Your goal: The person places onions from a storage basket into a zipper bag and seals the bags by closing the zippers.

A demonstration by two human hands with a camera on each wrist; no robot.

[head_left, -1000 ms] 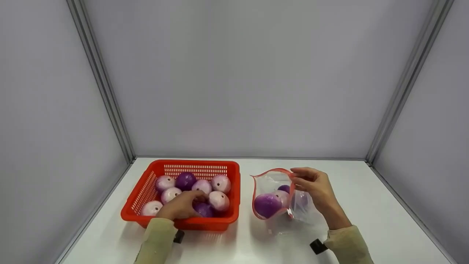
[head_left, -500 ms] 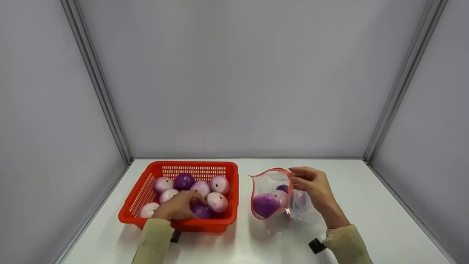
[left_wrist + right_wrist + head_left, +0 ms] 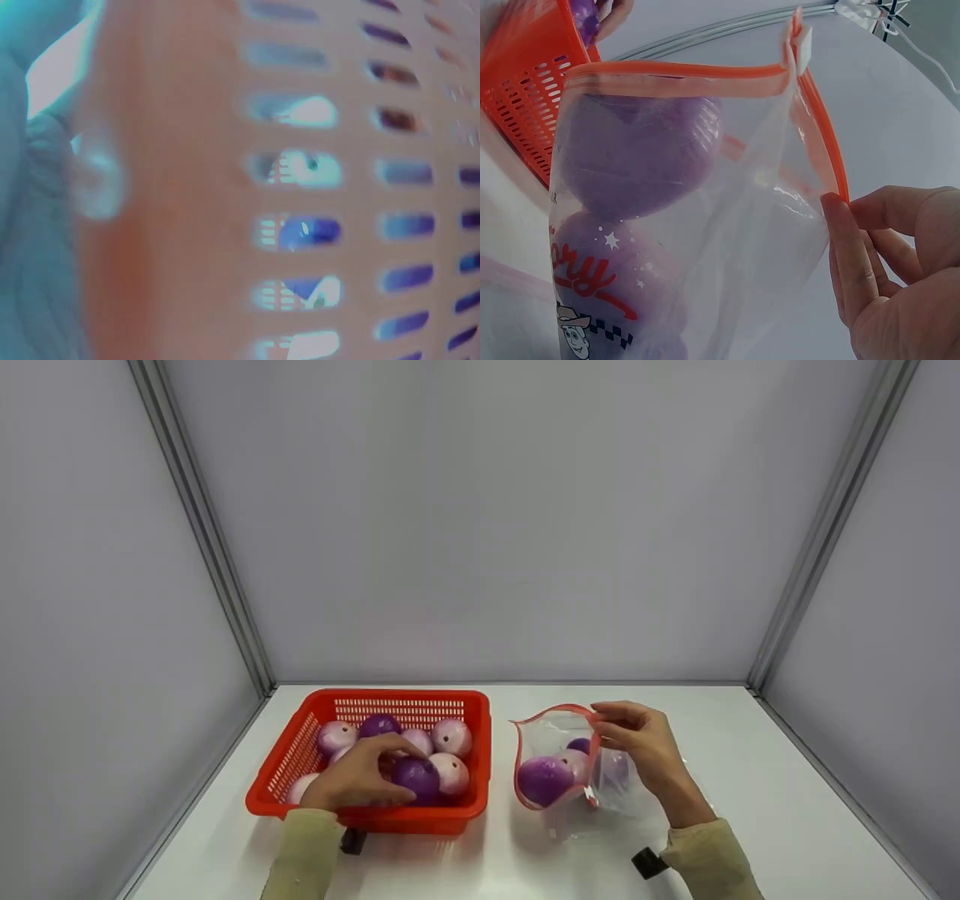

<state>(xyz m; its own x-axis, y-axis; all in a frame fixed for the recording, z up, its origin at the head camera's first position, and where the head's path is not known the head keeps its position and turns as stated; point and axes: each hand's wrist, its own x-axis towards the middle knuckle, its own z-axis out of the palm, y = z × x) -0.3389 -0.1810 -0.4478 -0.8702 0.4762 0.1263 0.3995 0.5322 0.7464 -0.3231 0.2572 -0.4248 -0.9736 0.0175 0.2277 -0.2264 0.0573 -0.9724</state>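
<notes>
My left hand (image 3: 358, 777) grips a glossy dark purple ball (image 3: 418, 780) between thumb and fingers, at the near side of a red plastic basket (image 3: 481, 757). Several purple and whitish balls (image 3: 451, 736) with small dark holes lie in the basket. At the right, my right hand (image 3: 649, 746) pinches the orange zip edge of a clear zip bag (image 3: 619, 780), whose mouth gapes toward the basket. Inside the bag sit several purple balls (image 3: 641, 154). The basket wall (image 3: 180, 225) fills much of the left wrist view and hides the left fingertips there.
Basket and bag stand side by side on a white table (image 3: 757, 810) with a narrow gap between them. Grey panels (image 3: 517, 525) enclose the table at the back and both sides. A white slider (image 3: 804, 49) sits on the bag's zip.
My left hand has raised the purple ball slightly from among the others, and more of it shows between thumb and fingers. The right hand and the bag have stayed in place.
</notes>
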